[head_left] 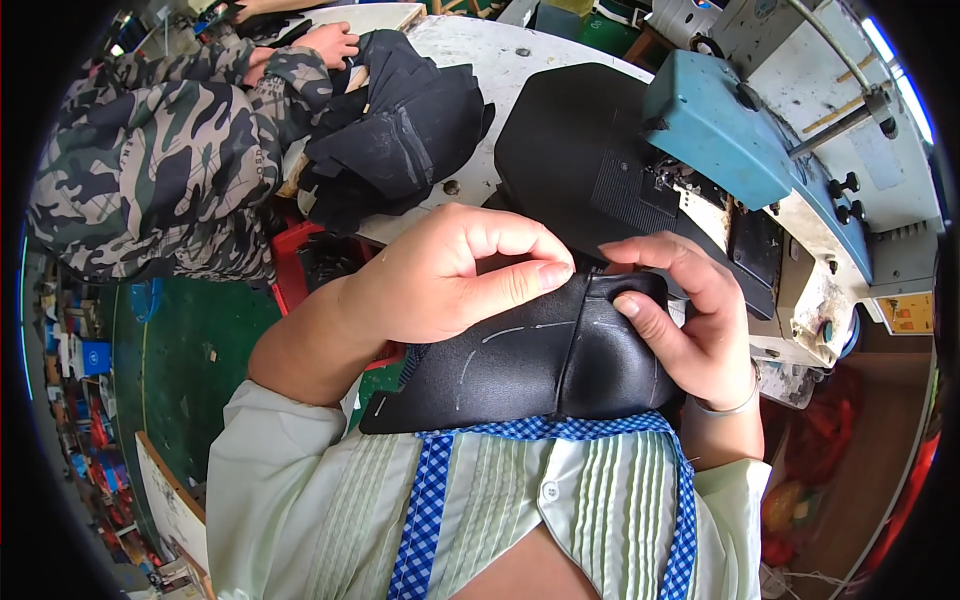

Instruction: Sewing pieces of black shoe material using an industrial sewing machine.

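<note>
So both hands are pinching the same black leather piece (520, 365), held up close to the chest, just above the blue checked apron trim (430, 500). Left hand (440, 275) grips the top edge, thumb pressed flat along it. Right hand (690, 320) has its fingers curled tight around the folded right end. Faint chalk lines run across the leather. Behind sits a blue sewing machine (715, 125), and a stack of black cut pieces (400, 130) lies by a person in camouflage (150, 150)
</note>
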`<act>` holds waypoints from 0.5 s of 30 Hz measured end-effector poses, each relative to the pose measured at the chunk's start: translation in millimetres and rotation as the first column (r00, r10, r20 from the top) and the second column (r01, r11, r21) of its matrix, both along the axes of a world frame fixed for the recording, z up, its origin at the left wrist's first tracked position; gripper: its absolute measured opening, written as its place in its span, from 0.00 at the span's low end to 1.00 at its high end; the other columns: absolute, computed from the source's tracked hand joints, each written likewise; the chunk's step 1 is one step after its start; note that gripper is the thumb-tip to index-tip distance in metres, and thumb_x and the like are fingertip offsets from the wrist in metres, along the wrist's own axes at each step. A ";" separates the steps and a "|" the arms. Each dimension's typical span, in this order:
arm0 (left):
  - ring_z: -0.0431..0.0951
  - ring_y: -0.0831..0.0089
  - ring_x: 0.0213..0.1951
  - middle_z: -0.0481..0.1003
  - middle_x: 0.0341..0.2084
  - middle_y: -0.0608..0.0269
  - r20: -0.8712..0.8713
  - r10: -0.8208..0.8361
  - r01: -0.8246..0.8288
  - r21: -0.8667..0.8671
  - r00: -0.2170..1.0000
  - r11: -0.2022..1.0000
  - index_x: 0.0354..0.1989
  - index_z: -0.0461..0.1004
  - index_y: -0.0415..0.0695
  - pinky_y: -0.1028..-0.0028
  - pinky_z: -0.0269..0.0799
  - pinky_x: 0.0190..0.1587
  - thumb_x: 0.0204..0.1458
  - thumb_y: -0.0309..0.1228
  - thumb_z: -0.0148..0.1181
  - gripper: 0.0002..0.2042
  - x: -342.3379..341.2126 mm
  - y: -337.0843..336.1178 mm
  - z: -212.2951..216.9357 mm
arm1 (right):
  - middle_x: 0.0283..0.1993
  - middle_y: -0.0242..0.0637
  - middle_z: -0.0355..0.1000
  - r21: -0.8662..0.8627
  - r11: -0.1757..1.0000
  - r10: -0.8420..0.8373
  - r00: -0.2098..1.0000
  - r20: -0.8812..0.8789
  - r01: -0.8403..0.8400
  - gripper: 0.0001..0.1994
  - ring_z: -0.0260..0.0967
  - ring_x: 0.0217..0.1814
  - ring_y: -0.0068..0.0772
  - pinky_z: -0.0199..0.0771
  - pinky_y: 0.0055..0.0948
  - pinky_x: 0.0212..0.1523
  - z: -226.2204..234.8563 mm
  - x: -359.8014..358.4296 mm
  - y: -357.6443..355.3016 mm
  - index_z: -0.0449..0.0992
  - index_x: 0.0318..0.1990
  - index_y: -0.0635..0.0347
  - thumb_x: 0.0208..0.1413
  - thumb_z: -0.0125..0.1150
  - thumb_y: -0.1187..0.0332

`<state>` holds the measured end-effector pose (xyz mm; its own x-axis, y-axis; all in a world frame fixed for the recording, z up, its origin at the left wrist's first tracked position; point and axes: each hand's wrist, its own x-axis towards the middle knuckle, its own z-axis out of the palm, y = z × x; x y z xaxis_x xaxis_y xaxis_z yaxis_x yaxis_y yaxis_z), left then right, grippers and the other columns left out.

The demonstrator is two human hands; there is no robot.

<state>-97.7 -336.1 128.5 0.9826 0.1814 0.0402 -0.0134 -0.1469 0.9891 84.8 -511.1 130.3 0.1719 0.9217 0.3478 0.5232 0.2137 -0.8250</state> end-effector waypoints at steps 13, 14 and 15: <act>0.74 0.80 0.35 0.78 0.34 0.63 -0.080 0.054 -0.064 -0.132 0.995 0.989 0.38 0.78 0.33 0.79 0.68 0.39 0.62 0.25 0.57 0.07 1.9 1.8 3.4 | 0.40 0.34 0.76 -0.096 0.970 0.141 0.835 -0.532 -0.225 0.09 0.73 0.43 0.22 0.72 0.23 0.47 -0.8 2.8 2.9 0.76 0.46 0.69 0.58 0.63 0.80; 0.74 0.80 0.36 0.77 0.35 0.63 -0.072 0.049 -0.057 -0.110 0.996 0.992 0.38 0.78 0.32 0.80 0.68 0.41 0.64 0.28 0.55 0.10 -2.5 5.5 2.3 | 0.42 0.35 0.77 -0.117 0.969 0.097 0.767 -0.634 -0.219 0.13 0.73 0.46 0.22 0.72 0.23 0.50 1.5 3.1 -3.3 0.75 0.50 0.69 0.57 0.64 0.81; 0.75 0.78 0.37 0.78 0.35 0.61 -0.065 0.071 -0.077 -0.094 0.995 0.993 0.38 0.78 0.32 0.78 0.68 0.44 0.65 0.30 0.54 0.12 -6.3 8.5 0.5 | 0.44 0.37 0.77 -0.069 0.969 0.130 0.730 -0.671 -0.236 0.20 0.74 0.48 0.23 0.72 0.23 0.53 -0.5 9.9 -7.5 0.72 0.55 0.71 0.54 0.66 0.82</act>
